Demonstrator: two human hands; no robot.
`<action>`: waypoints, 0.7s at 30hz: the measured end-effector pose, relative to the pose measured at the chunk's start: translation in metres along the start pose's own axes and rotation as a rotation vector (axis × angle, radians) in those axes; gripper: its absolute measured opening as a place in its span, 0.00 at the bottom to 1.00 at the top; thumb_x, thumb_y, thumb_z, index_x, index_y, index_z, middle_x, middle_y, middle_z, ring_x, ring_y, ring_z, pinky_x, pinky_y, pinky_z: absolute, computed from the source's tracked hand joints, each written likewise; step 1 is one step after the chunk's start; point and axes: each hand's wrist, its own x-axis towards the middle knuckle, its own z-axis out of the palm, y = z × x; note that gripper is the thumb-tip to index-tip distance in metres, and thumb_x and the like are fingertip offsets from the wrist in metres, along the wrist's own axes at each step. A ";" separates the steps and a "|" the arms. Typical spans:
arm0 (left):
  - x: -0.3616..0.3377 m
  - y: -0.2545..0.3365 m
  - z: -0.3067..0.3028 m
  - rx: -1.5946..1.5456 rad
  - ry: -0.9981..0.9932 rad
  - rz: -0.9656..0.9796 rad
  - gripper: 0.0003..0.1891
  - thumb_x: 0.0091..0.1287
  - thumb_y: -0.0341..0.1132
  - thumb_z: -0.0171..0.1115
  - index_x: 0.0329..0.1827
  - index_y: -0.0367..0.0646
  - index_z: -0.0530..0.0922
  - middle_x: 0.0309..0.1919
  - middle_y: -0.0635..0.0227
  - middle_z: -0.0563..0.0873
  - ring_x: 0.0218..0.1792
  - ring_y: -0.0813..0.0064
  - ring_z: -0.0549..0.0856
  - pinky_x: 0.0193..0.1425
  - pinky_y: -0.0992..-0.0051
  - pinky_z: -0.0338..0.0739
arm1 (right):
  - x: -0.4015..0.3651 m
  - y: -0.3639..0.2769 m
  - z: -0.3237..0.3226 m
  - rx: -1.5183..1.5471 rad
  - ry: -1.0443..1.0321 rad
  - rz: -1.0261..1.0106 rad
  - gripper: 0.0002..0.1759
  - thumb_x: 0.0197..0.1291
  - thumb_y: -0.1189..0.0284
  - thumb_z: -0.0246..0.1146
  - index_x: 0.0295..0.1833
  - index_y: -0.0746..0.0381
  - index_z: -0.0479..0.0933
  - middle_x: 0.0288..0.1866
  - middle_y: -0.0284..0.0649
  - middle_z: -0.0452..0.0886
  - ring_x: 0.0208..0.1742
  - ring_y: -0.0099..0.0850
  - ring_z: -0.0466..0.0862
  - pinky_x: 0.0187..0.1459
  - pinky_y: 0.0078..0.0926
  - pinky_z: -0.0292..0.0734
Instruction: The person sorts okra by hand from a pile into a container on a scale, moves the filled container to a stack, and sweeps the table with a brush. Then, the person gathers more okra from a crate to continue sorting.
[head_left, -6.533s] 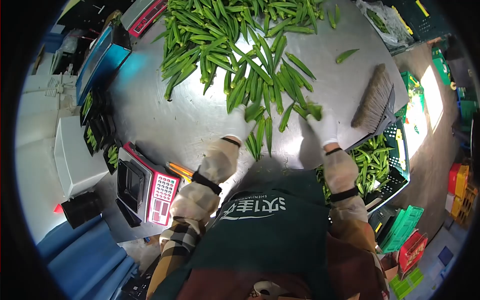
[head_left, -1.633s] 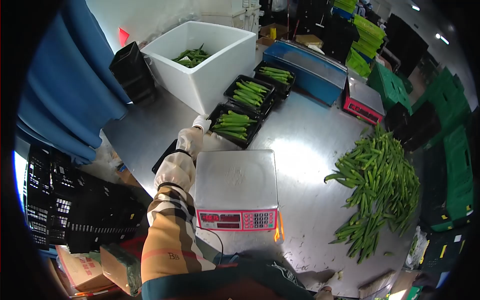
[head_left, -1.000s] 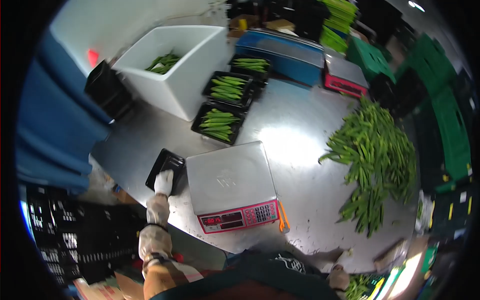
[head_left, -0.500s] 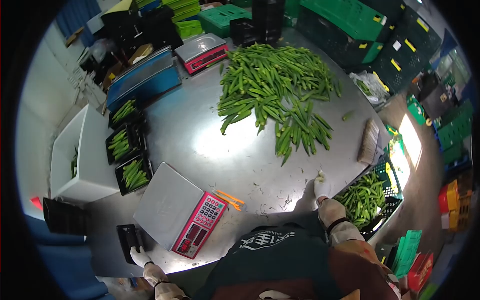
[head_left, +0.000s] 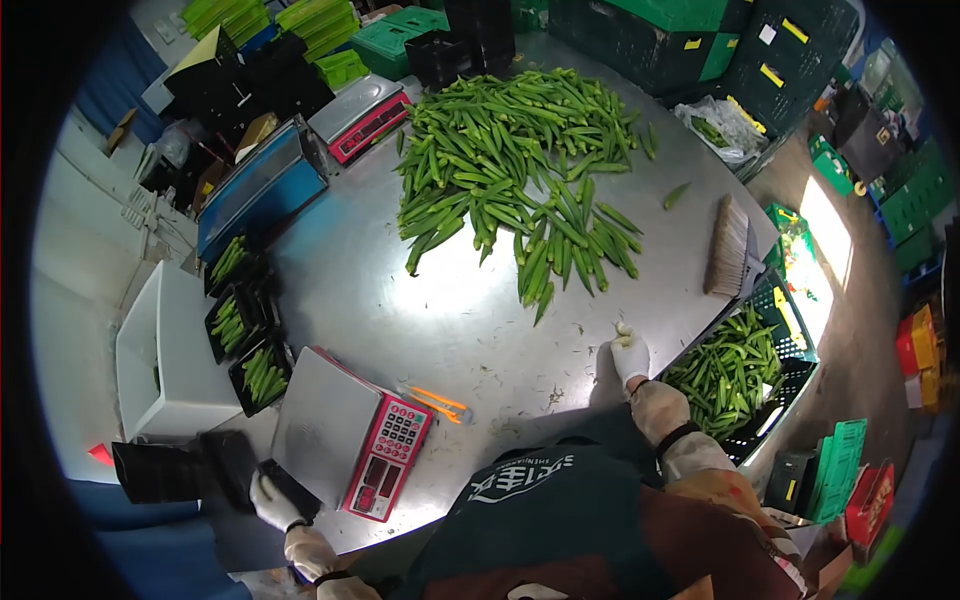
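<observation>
My left hand [head_left: 274,503], in a white glove, grips a black tray [head_left: 292,487] beside the near scale [head_left: 330,420]. Another black tray [head_left: 228,468], blurred, lies just left of it. My gloved right hand [head_left: 629,358] is closed over the steel table [head_left: 450,345], in front of the loose okra pile [head_left: 510,150]; whether its fingertips hold anything is too small to tell. An orange cutter [head_left: 438,403] lies right of the scale. Three black trays of okra, one of them the nearest tray [head_left: 263,376], line the table's left side.
A brush [head_left: 729,248] lies at the table's right edge, above a crate of okra [head_left: 727,380]. On the left stands a white bin [head_left: 170,350]. A second scale [head_left: 358,115] and a blue tray-like box [head_left: 262,188] are at the back left.
The view has shifted. My left hand has raised the black tray, now tilted, closer to the near scale. A second black tray shows beside it. My right hand has barely moved.
</observation>
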 end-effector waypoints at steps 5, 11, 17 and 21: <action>-0.041 0.045 0.038 -0.130 -0.656 0.103 0.10 0.56 0.25 0.63 0.41 0.40 0.84 0.31 0.59 0.88 0.37 0.61 0.88 0.46 0.70 0.81 | 0.042 0.010 -0.006 0.192 -0.070 -0.062 0.15 0.56 0.70 0.61 0.50 0.60 0.81 0.42 0.44 0.85 0.42 0.39 0.85 0.46 0.32 0.78; -0.008 0.182 0.008 -0.104 -0.744 0.245 0.34 0.42 0.25 0.75 0.59 0.41 0.76 0.51 0.57 0.81 0.55 0.57 0.77 0.62 0.64 0.71 | 0.105 -0.069 -0.058 0.292 0.025 -0.110 0.16 0.59 0.72 0.61 0.53 0.65 0.79 0.45 0.43 0.85 0.45 0.35 0.84 0.48 0.28 0.76; 0.003 0.352 0.106 -0.395 -0.701 0.392 0.24 0.58 0.25 0.64 0.60 0.38 0.75 0.51 0.53 0.82 0.53 0.56 0.80 0.60 0.66 0.72 | 0.183 -0.119 -0.021 -0.044 0.073 -0.601 0.19 0.57 0.76 0.61 0.56 0.61 0.77 0.48 0.43 0.82 0.48 0.37 0.81 0.52 0.31 0.75; -0.030 0.471 0.216 -0.627 -0.749 0.605 0.24 0.57 0.28 0.65 0.59 0.40 0.76 0.54 0.52 0.81 0.57 0.55 0.79 0.64 0.63 0.71 | 0.183 -0.188 0.010 -0.302 -0.171 -0.597 0.31 0.53 0.66 0.64 0.65 0.54 0.69 0.61 0.43 0.74 0.64 0.46 0.70 0.65 0.42 0.63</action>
